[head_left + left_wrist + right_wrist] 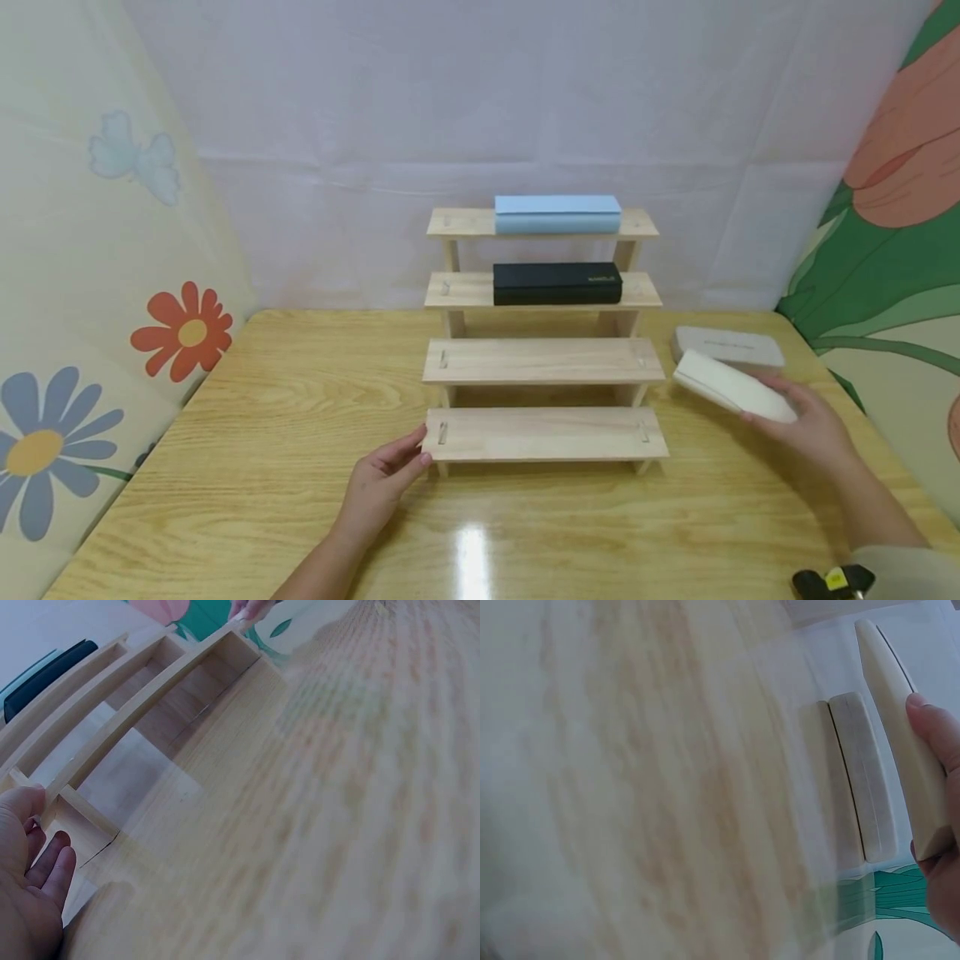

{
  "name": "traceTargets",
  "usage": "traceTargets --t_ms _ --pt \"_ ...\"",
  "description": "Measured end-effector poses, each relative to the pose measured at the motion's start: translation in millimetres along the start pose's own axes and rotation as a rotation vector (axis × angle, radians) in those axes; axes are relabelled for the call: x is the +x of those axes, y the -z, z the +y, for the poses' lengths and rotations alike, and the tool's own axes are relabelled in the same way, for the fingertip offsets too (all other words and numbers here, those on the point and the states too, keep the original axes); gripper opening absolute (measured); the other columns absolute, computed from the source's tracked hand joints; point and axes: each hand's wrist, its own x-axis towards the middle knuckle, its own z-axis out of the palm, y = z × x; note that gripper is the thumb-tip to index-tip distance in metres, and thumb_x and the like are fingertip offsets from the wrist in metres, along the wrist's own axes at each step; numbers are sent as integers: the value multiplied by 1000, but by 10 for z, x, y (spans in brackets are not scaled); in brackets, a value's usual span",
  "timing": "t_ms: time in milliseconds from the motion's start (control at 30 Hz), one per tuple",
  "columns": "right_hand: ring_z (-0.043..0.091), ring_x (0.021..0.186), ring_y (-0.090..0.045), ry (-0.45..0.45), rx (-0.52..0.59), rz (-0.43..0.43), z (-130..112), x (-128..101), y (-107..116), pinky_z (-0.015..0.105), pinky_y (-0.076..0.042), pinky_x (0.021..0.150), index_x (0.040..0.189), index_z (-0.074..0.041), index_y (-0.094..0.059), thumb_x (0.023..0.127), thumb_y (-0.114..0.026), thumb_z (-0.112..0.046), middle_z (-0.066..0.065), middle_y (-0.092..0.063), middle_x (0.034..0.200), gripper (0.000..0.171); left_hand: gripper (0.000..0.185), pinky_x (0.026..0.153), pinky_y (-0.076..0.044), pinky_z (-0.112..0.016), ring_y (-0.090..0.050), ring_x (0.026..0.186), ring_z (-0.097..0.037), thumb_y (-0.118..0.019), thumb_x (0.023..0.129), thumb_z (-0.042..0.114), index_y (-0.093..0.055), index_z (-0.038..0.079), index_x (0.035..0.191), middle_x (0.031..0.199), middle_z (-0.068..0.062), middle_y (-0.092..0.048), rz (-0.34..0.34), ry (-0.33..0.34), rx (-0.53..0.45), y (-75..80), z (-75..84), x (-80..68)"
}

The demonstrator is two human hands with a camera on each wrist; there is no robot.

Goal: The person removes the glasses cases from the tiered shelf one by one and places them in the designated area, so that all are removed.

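Note:
A four-step wooden rack [543,361] stands mid-table. A light blue case [557,213] lies on its top step and a black case [557,283] on the second; the two lower steps are bare. My left hand [382,483] touches the left end of the lowest step [82,769] with relaxed fingers. My right hand [806,421] grips a cream white case [731,387] by its near end, lifted and tilted just right of the rack; the right wrist view shows the case [900,727] edge-on. A grey-white case [729,345] lies flat on the table behind it.
The wooden table [262,417] is walled by flower-print cloth on the left, a white sheet at the back, and a green and pink print on the right. A small black and yellow object [832,581] sits at my right wrist.

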Motion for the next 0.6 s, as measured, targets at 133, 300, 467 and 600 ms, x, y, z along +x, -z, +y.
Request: traceTargets --t_ms 133,300,467,600 --pt "54 125 -36 2 -12 -8 29 -11 -29 65 -34 95 142 7 -41 89 -73 -32 39 -37 143 74 42 87 -55 -14 -64 98 3 -72 86 4 -61 -3 126 108 28 -67 5 3 5 -2 -3 2" --pt "58 127 -34 -16 -27 -17 44 -10 -44 70 -32 97 144 5 -39 89 -72 -37 40 -35 144 77 42 87 -55 -15 -64 99 3 -72 86 5 -61 -2 126 113 24 -67 5 7 11 -3 -8 6" --pt "59 128 -31 -43 -28 -35 77 -3 -63 72 -29 100 145 6 -37 89 -71 -40 41 -33 145 80 42 87 -55 -14 -64 99 4 -72 86 5 -61 -2 126 113 24 -67 8 7 13 -4 1 5" --pt "60 130 -29 -78 -24 -65 114 5 -82 73 -27 102 147 4 -34 89 -70 -43 41 -30 146 83 41 87 -54 -14 -64 98 5 -72 87 5 -61 -1 126 110 26 -67 18 5 23 -8 15 -3"
